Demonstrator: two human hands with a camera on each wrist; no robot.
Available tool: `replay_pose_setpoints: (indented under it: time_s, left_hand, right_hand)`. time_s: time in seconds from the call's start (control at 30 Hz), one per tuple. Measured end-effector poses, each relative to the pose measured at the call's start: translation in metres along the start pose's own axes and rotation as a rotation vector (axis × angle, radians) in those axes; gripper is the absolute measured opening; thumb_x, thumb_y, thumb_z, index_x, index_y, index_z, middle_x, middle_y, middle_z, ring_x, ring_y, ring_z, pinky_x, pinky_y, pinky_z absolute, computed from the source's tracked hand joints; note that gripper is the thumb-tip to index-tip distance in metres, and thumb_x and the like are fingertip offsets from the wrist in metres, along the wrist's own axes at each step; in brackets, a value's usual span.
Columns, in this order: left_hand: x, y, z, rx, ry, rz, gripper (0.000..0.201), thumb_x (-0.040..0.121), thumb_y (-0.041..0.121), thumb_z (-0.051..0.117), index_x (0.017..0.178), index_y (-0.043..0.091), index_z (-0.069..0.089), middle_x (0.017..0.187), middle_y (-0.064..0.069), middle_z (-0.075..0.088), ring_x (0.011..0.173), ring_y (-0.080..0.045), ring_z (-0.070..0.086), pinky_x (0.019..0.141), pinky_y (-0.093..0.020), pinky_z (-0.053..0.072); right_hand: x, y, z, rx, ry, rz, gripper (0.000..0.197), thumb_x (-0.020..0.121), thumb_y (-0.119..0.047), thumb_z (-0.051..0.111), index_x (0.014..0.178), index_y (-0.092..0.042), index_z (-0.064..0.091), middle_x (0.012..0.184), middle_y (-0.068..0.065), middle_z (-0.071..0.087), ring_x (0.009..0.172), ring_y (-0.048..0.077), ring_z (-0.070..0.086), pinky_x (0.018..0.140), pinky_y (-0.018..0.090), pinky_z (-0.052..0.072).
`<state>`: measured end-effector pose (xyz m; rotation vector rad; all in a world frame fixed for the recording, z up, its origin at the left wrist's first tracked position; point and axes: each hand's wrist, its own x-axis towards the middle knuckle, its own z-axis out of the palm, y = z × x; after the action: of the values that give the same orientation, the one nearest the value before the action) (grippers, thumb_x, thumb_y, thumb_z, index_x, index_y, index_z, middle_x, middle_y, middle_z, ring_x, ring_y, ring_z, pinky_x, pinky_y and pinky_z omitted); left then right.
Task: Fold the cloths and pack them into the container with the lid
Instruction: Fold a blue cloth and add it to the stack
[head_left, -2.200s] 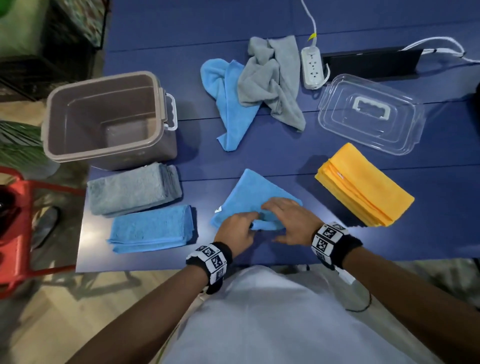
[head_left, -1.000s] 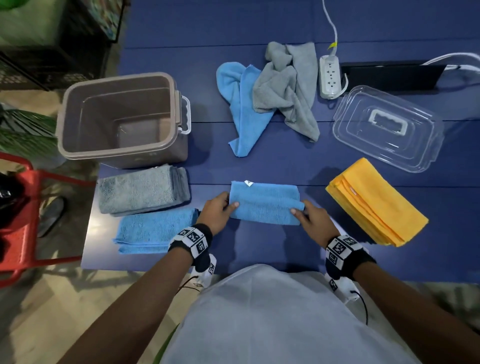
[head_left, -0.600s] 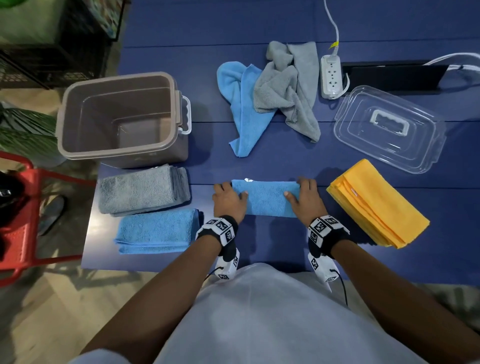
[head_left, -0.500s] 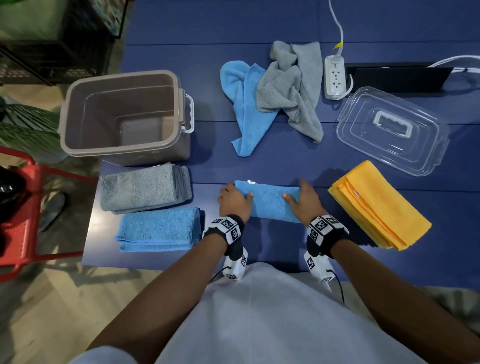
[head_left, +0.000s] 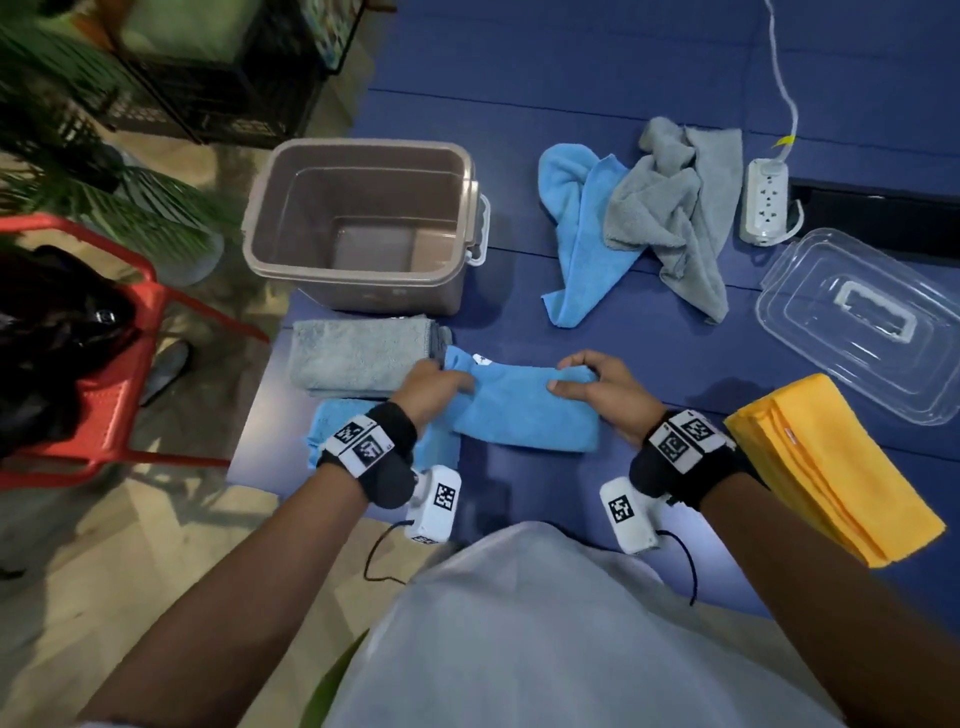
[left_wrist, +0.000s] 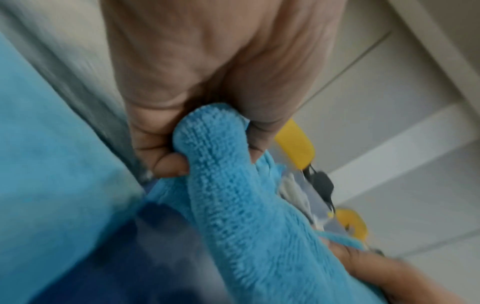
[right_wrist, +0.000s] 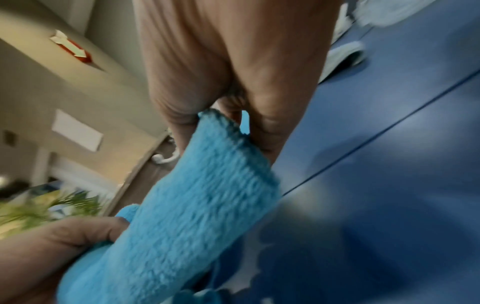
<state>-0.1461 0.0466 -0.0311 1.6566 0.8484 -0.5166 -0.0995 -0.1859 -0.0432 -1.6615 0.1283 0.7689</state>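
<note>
A folded blue cloth (head_left: 524, 410) hangs lifted off the blue table between my hands. My left hand (head_left: 439, 387) grips its left end (left_wrist: 213, 144); my right hand (head_left: 584, 379) pinches its right end (right_wrist: 221, 144). To the left lie a folded grey cloth (head_left: 358, 356) and, nearer me, a folded blue cloth (head_left: 332, 421) partly hidden by my left wrist. The brown container (head_left: 363, 223) stands open and empty behind them. Its clear lid (head_left: 862, 317) lies at the right. A folded yellow cloth (head_left: 826, 462) sits at the near right.
An unfolded blue cloth (head_left: 576, 228) and a crumpled grey cloth (head_left: 680, 202) lie at the back middle. A white power strip (head_left: 766, 200) with its cable sits beside them. A red chair (head_left: 104, 338) and a plant stand left of the table.
The blue cloth was folded flat on the table under both hands. Now both hands hold its ends, have raised it and carried it leftward toward the folded stacks.
</note>
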Motion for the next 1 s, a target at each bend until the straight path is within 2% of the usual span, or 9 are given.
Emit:
replay_pose_setpoints:
  time_s: [0.23, 0.37, 0.47, 0.53, 0.63, 0.7, 0.8, 0.9, 1.0]
  left_hand:
    - [-0.027, -0.029, -0.127, -0.196, 0.115, 0.092, 0.060, 0.045, 0.011, 0.074, 0.101, -0.009, 0.066, 0.096, -0.021, 0.070, 0.083, -0.032, 0.066, 0.076, -0.042, 0.052]
    - [-0.027, -0.048, -0.159, -0.246, 0.081, 0.081, 0.056, 0.044, -0.001, 0.076, 0.095, 0.013, 0.058, 0.099, -0.012, 0.067, 0.093, -0.031, 0.065, 0.070, -0.039, 0.055]
    - [-0.022, -0.053, -0.169, -0.256, 0.072, 0.366, 0.078, 0.048, -0.016, 0.076, 0.108, 0.029, 0.054, 0.088, -0.009, 0.058, 0.079, -0.019, 0.059, 0.065, -0.029, 0.053]
    - [-0.017, -0.058, -0.176, -0.057, 0.083, 0.642, 0.068, 0.059, -0.019, 0.076, 0.104, 0.029, 0.063, 0.081, 0.001, 0.058, 0.073, -0.011, 0.055, 0.067, -0.022, 0.049]
    - [-0.004, -0.067, -0.179, 0.605, 0.242, 0.940, 0.047, 0.061, -0.017, 0.071, 0.081, 0.025, 0.064, 0.080, 0.003, 0.058, 0.076, -0.019, 0.049, 0.065, -0.029, 0.039]
    - [-0.002, -0.082, -0.174, 0.939, 0.183, 0.959, 0.045, 0.050, -0.016, 0.064, 0.079, 0.018, 0.055, 0.079, -0.002, 0.051, 0.076, -0.023, 0.041, 0.061, -0.029, 0.030]
    - [0.004, -0.114, -0.168, 1.219, 0.010, 0.918, 0.047, 0.053, 0.002, 0.069, 0.086, 0.021, 0.042, 0.086, -0.004, 0.047, 0.077, -0.023, 0.041, 0.062, -0.029, 0.024]
    - [0.002, -0.115, -0.170, 1.233, -0.051, 0.846, 0.036, 0.057, 0.030, 0.063, 0.087, 0.023, 0.043, 0.090, 0.000, 0.045, 0.079, -0.022, 0.041, 0.065, -0.030, 0.026]
    - [-0.003, -0.103, -0.167, 1.272, -0.041, 0.916, 0.030, 0.065, 0.048, 0.056, 0.080, 0.024, 0.047, 0.084, 0.003, 0.042, 0.077, -0.019, 0.038, 0.067, -0.032, 0.026]
  right_hand:
    - [0.005, -0.041, 0.109, -0.134, -0.259, -0.149, 0.033, 0.075, -0.006, 0.079, 0.095, -0.019, 0.057, 0.093, -0.001, 0.060, 0.080, 0.010, 0.057, 0.077, 0.025, 0.050]
    - [0.007, -0.047, 0.135, -0.282, -0.293, -0.258, 0.057, 0.073, -0.004, 0.079, 0.121, -0.022, 0.054, 0.106, -0.004, 0.060, 0.097, 0.015, 0.060, 0.090, 0.029, 0.051]
    - [0.006, -0.047, 0.144, -0.351, -0.214, -0.475, 0.051, 0.070, 0.004, 0.076, 0.114, -0.017, 0.062, 0.098, -0.005, 0.063, 0.094, 0.009, 0.061, 0.090, 0.024, 0.049]
    - [0.005, -0.045, 0.148, -0.478, -0.172, -0.658, 0.046, 0.069, 0.009, 0.067, 0.109, -0.013, 0.066, 0.097, 0.000, 0.061, 0.092, 0.008, 0.057, 0.087, 0.018, 0.046]
    - [0.004, -0.033, 0.156, -0.766, -0.307, -0.876, 0.048, 0.064, 0.012, 0.046, 0.105, -0.006, 0.065, 0.096, 0.008, 0.056, 0.092, 0.015, 0.045, 0.081, 0.022, 0.039]
    - [0.007, -0.010, 0.160, -0.947, -0.454, -0.902, 0.047, 0.064, 0.008, 0.040, 0.102, -0.005, 0.065, 0.093, 0.012, 0.057, 0.090, 0.020, 0.041, 0.078, 0.028, 0.038]
    - [0.007, 0.025, 0.161, -1.058, -0.580, -0.762, 0.036, 0.071, 0.000, 0.063, 0.105, -0.010, 0.066, 0.098, 0.011, 0.056, 0.095, 0.019, 0.042, 0.082, 0.037, 0.043]
    - [0.001, 0.034, 0.160, -0.974, -0.569, -0.680, 0.035, 0.076, -0.020, 0.073, 0.109, -0.013, 0.065, 0.102, 0.007, 0.054, 0.094, 0.017, 0.048, 0.088, 0.032, 0.043]
    - [-0.001, 0.026, 0.163, -0.806, -0.460, -0.543, 0.043, 0.087, -0.033, 0.062, 0.127, -0.017, 0.056, 0.110, -0.001, 0.047, 0.081, 0.004, 0.049, 0.086, 0.023, 0.046]
